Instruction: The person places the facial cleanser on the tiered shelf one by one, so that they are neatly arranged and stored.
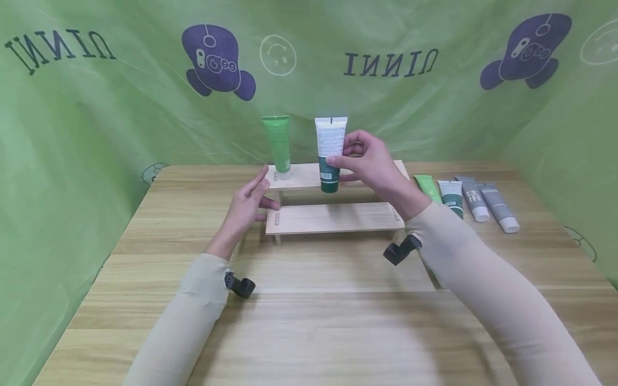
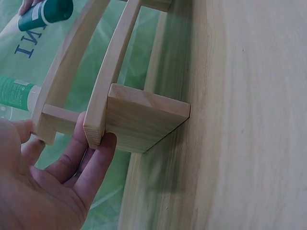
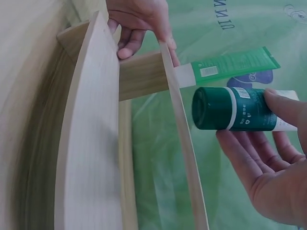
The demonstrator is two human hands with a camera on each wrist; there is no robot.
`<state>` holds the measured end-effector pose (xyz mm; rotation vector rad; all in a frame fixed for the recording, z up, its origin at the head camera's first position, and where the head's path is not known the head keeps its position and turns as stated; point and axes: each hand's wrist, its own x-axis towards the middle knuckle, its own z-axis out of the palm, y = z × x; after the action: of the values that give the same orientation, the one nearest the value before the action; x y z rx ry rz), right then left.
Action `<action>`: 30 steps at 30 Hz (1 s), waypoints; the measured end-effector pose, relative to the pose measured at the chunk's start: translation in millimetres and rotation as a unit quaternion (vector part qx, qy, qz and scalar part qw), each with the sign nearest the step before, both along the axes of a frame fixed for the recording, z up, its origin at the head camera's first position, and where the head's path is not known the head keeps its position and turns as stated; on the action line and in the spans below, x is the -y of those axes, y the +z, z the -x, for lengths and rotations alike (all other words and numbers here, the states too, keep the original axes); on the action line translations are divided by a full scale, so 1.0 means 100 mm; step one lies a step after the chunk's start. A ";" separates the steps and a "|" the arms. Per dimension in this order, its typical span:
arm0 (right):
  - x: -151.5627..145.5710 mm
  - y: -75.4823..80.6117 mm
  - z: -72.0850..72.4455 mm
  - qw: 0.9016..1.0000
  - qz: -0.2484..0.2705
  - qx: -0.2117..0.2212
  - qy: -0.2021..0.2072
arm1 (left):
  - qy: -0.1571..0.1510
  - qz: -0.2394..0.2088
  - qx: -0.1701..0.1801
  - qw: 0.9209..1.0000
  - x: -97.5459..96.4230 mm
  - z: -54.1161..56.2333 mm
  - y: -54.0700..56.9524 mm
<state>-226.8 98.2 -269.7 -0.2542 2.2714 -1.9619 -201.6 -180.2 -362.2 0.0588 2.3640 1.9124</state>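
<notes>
A two-tier wooden rack (image 1: 333, 217) stands on the table. My left hand (image 1: 246, 206) holds its left end; in the left wrist view, fingers (image 2: 98, 165) lie around the lower board's end. On the upper tier a green tube (image 1: 277, 140) stands upright on its white cap, near the left end. My right hand (image 1: 374, 161) grips a white and dark green squeeze tube (image 1: 331, 140), cap down, thumb in front. The right wrist view shows this tube's dark green cap (image 3: 206, 108) apart from the upper board (image 3: 184, 143), beside the green tube.
Right of the rack several tubes lie on the table: a green tube (image 1: 427, 187), a white and dark green tube (image 1: 451, 195), a grey tube (image 1: 475, 198) and another grey tube (image 1: 499, 206). A green printed curtain (image 1: 309, 102) hangs behind and at both sides.
</notes>
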 end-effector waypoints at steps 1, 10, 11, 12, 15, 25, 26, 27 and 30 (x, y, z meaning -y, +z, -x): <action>0.02 0.00 0.02 1.000 0.005 -0.005 -0.002 | 0.001 -0.002 0.001 1.000 0.00 0.00 0.00; 0.20 -0.06 0.14 0.998 0.039 -0.047 -0.027 | 0.003 -0.005 0.011 1.000 -0.02 0.00 0.00; 0.22 -0.07 0.14 0.997 0.040 -0.053 -0.028 | 0.003 -0.004 0.012 1.000 -0.02 0.00 0.00; 0.24 -0.08 0.15 0.997 0.039 -0.058 -0.030 | 0.004 -0.004 0.012 1.000 -0.02 0.00 0.00; 0.27 -0.11 0.16 0.996 0.036 -0.075 -0.032 | 0.006 -0.002 0.014 1.000 -0.03 -0.01 0.02; 0.32 -0.18 0.19 0.994 0.032 -0.093 -0.037 | 0.008 0.005 0.014 1.000 -0.03 -0.02 0.02; 0.33 -0.19 0.20 0.994 0.029 -0.096 -0.036 | 0.009 0.004 0.013 1.000 -0.03 -0.02 0.02; 0.33 -0.19 0.20 0.994 0.027 -0.098 -0.035 | 0.010 0.004 0.012 1.000 -0.03 -0.02 0.02; 0.35 -0.21 0.20 0.994 0.021 -0.107 -0.032 | 0.013 0.003 0.011 1.000 -0.02 -0.02 0.01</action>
<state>-246.7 63.2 -291.0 -0.4190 2.3963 -2.1092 -199.3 -177.7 -361.4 0.0079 2.3673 1.9073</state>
